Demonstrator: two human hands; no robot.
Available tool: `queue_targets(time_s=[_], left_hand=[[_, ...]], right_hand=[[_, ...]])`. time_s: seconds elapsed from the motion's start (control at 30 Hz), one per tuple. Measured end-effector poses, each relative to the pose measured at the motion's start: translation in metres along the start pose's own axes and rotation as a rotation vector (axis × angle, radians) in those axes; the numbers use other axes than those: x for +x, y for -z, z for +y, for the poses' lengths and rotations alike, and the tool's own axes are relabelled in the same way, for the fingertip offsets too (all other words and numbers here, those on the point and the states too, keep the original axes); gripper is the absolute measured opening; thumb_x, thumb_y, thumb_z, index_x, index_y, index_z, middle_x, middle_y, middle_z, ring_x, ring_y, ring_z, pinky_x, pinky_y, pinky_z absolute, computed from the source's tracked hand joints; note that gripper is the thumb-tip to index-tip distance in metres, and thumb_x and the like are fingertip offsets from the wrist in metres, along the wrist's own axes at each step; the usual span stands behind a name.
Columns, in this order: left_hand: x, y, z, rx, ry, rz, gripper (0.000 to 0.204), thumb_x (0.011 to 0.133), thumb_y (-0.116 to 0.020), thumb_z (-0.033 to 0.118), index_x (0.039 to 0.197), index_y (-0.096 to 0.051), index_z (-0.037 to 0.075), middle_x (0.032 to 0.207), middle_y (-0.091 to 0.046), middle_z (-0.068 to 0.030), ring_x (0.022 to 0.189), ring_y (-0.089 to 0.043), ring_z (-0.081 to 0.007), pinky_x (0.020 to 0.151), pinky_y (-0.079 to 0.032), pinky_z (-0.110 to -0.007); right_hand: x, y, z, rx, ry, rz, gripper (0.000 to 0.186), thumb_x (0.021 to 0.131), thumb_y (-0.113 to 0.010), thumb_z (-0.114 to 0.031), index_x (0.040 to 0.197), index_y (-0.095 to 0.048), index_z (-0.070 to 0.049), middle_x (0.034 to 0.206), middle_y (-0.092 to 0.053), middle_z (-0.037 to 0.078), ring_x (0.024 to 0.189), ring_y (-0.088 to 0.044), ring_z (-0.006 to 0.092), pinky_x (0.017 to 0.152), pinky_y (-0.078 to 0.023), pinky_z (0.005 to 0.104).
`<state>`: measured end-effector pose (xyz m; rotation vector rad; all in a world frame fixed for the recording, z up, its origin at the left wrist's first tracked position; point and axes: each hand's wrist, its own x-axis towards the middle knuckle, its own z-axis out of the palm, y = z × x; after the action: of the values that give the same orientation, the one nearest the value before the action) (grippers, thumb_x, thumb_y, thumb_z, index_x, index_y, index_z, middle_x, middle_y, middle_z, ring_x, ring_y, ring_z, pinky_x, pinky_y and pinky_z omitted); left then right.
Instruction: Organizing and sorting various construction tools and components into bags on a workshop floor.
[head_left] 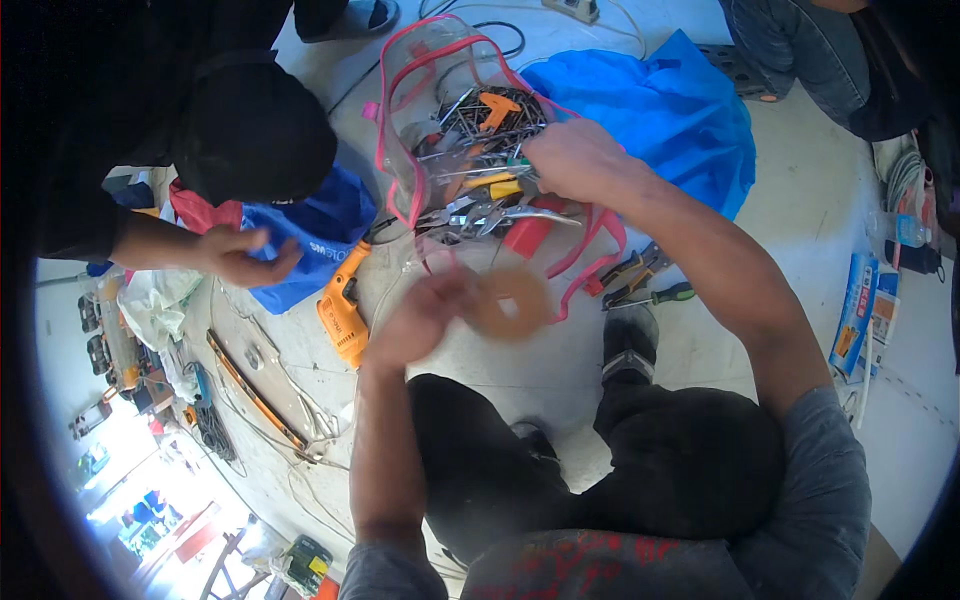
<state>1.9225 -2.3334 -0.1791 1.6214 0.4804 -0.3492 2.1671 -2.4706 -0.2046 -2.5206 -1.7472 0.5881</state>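
Observation:
My left hand (425, 315), smeared by motion, holds a tan disc (525, 300) with a pale hole in its middle; it resembles a tape roll, but blur hides its exact kind. My right hand (575, 158) is closed over the right side of a clear plastic bag with pink edging (408, 205). Its fingertips are partly hidden, so I cannot make out what they grip. Inside the bag lie many loose screws or bits, an orange plastic piece (497, 110), and pliers (490, 215). A red piece (527, 236) sits near the bag's mouth.
An orange power tool (342, 315) lies left of the bag, near another person's hand (250, 257) and a blue bag (325, 225). Blue sheeting (660, 120) spreads at right. Pliers (630, 275) and a green-handled screwdriver (672, 294) lie by my foot. Cables cross the left floor.

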Motion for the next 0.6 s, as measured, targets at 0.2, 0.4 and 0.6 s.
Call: queue_targets(time_s=[0.2, 0.4, 0.6], left_hand=[[-0.003, -0.041, -0.026, 0.159, -0.268, -0.108, 0.021, 0.092, -0.057, 0.013, 0.108, -0.060, 0.000, 0.100, -0.063, -0.0044, 0.095, -0.058, -0.0154, 0.088, -0.046, -0.032], [0.027, -0.040, 0.013, -0.659, -0.048, 0.206, 0.017, 0.092, -0.061, 0.018, 0.094, -0.064, 0.001, 0.091, -0.064, -0.0038, 0.082, -0.062, -0.0138, 0.071, -0.052, -0.027], [0.027, -0.036, 0.006, -0.490, 0.078, 0.307, 0.017, 0.091, -0.061, 0.015, 0.096, -0.061, -0.001, 0.091, -0.063, -0.0062, 0.088, -0.061, -0.0134, 0.082, -0.051, -0.031]], right_hand=[[-0.020, 0.010, 0.001, 0.475, -0.056, 0.333, 0.024, 0.076, -0.070, -0.025, 0.083, -0.068, -0.002, 0.077, -0.066, 0.018, 0.071, -0.064, 0.0335, 0.064, -0.049, 0.0424], [-0.058, -0.020, -0.016, 1.450, -0.312, 0.257, 0.037, 0.082, -0.071, -0.034, 0.081, -0.066, 0.002, 0.068, -0.061, 0.005, 0.058, -0.054, 0.0094, 0.051, -0.043, 0.0277], [-0.084, -0.034, -0.031, 1.628, -0.431, 0.223, 0.033, 0.087, -0.069, -0.033, 0.087, -0.064, 0.000, 0.068, -0.056, -0.001, 0.056, -0.048, 0.0062, 0.048, -0.037, 0.0227]])
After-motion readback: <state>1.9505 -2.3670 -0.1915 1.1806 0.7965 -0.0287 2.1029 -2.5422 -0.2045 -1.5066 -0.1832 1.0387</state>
